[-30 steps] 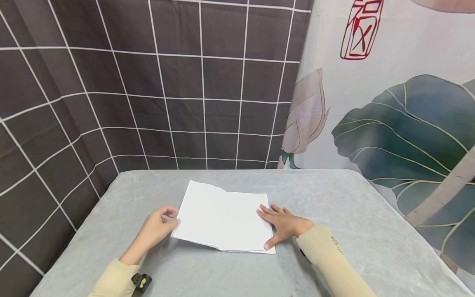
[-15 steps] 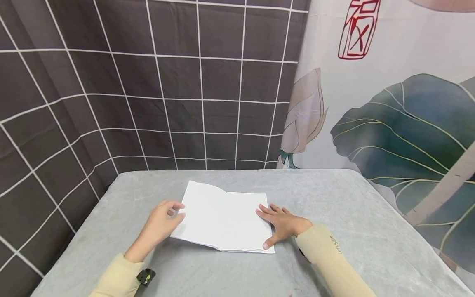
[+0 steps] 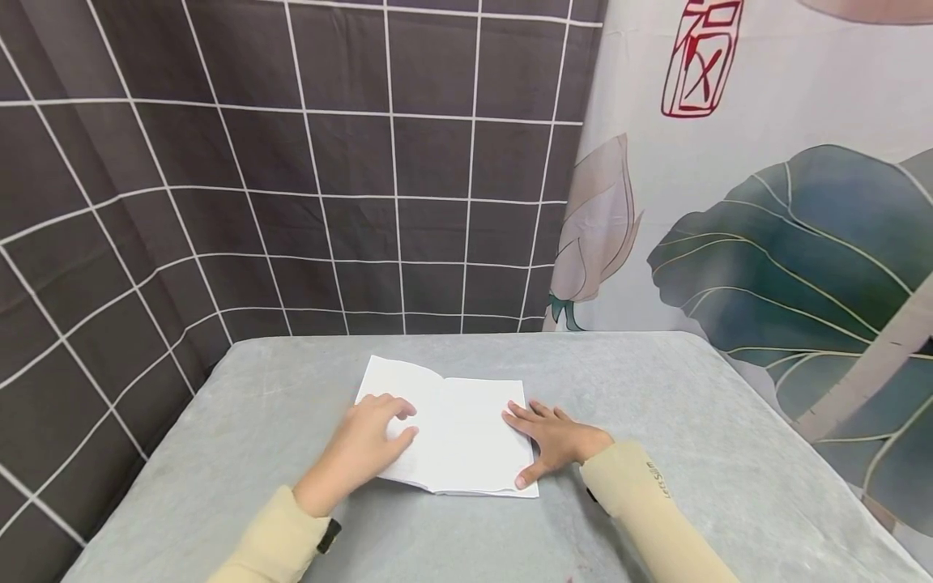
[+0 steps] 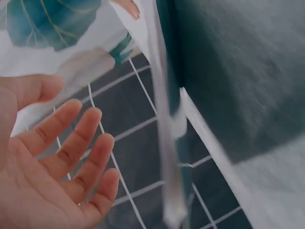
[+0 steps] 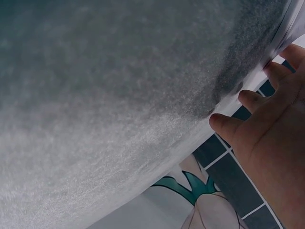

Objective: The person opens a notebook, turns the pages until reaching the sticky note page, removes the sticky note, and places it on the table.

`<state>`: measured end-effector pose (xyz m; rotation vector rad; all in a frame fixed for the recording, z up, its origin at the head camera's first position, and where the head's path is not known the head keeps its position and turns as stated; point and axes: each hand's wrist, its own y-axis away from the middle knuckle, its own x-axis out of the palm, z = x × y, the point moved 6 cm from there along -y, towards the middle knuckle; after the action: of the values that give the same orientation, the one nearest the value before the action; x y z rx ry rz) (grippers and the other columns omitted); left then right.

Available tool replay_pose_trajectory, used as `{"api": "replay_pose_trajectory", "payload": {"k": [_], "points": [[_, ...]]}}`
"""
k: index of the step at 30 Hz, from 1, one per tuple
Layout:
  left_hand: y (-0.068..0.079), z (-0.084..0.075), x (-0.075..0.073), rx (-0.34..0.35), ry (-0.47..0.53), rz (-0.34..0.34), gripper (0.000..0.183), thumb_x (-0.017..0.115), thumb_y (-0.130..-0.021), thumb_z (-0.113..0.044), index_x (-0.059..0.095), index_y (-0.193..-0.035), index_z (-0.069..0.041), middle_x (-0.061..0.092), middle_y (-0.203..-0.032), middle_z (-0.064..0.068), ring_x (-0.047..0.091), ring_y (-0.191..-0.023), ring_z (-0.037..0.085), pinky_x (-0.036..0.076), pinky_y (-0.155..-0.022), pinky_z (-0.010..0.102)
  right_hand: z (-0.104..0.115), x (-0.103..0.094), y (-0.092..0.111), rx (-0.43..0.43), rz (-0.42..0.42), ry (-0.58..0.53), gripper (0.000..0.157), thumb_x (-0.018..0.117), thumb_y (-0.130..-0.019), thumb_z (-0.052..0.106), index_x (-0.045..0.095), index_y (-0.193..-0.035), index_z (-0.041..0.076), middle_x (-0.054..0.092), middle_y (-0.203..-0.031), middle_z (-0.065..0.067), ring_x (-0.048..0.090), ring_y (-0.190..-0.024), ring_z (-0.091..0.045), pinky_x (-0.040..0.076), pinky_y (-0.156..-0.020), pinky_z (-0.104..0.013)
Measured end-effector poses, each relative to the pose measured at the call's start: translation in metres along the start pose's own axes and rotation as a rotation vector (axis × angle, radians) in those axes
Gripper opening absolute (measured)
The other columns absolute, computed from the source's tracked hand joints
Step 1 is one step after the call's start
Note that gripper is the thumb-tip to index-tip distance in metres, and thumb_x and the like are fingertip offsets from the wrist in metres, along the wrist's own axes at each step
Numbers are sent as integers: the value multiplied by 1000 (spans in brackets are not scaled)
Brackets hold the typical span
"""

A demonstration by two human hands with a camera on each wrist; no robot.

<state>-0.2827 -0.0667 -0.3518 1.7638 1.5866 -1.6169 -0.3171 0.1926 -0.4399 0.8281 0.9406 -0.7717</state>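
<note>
An open book with blank-looking white pages (image 3: pixel 466 429) lies on the grey table, its spine near the middle. My left hand (image 3: pixel 372 437) is over the left page, fingers loosely bent and thumb apart, with nothing between them. In the left wrist view the same hand (image 4: pixel 71 157) has its fingers spread, separate from the book's edge (image 4: pixel 164 133). Over the right page's outer edge rests my right hand (image 3: pixel 557 444), fingers spread. The right wrist view has that hand (image 5: pixel 271 129) with its fingertips at the book's edge and the table top.
The grey table top (image 3: pixel 656 389) extends around the book on all sides. Behind it hangs a dark curtain with a white grid (image 3: pixel 350 162). To the right is a white cloth (image 3: pixel 656 186) printed with a lotus bud, a large leaf and red writing.
My left hand has moved right, from beside the book's left edge to over the left page. The right hand and the book stay in place.
</note>
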Motion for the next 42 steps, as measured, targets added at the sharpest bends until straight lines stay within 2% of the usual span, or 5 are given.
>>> {"api": "replay_pose_trajectory", "payload": {"k": [8, 15, 22, 31, 42], "points": [[-2, -46, 28, 287, -123, -1, 18, 75, -77, -28, 69, -91, -17, 66, -82, -5, 55, -74, 14, 42, -67, 31, -2, 1, -2, 30, 13, 19, 107, 77, -68, 57, 26, -152, 17, 17, -161, -4, 9, -148, -39, 11, -114, -62], [-5, -67, 61, 342, -227, 167, 24, 71, -82, -39, 71, -96, -20, 67, -91, -4, 55, -80, 13, 43, -73, 30, -1, 2, -1, 21, 6, 37, 105, 77, -69, 56, 27, -152, 16, 19, -161, -5, 11, -147, -40, 13, -113, -63], [-5, -84, 80, 453, -385, 180, 33, 69, -81, -50, 71, -98, -21, 67, -92, -5, 56, -81, 12, 42, -73, 30, 0, 1, 1, 0, -7, 33, 106, 77, -69, 56, 27, -152, 14, 20, -161, -7, 11, -147, -40, 13, -112, -63], [-3, -93, 102, 519, -475, 193, 37, 69, -78, -57, 71, -96, -25, 67, -88, -7, 54, -81, 11, 39, -74, 30, 1, 1, 1, -8, -11, 50, 106, 77, -69, 56, 27, -152, 13, 19, -161, -8, 13, -146, -42, 15, -112, -64], [-3, -93, 111, 508, -501, 226, 36, 71, -76, -55, 71, -96, -25, 68, -91, -7, 56, -85, 12, 41, -76, 32, 2, 1, 2, -11, -8, 45, 106, 77, -69, 56, 27, -152, 13, 19, -161, -8, 13, -146, -42, 15, -112, -64]]}}
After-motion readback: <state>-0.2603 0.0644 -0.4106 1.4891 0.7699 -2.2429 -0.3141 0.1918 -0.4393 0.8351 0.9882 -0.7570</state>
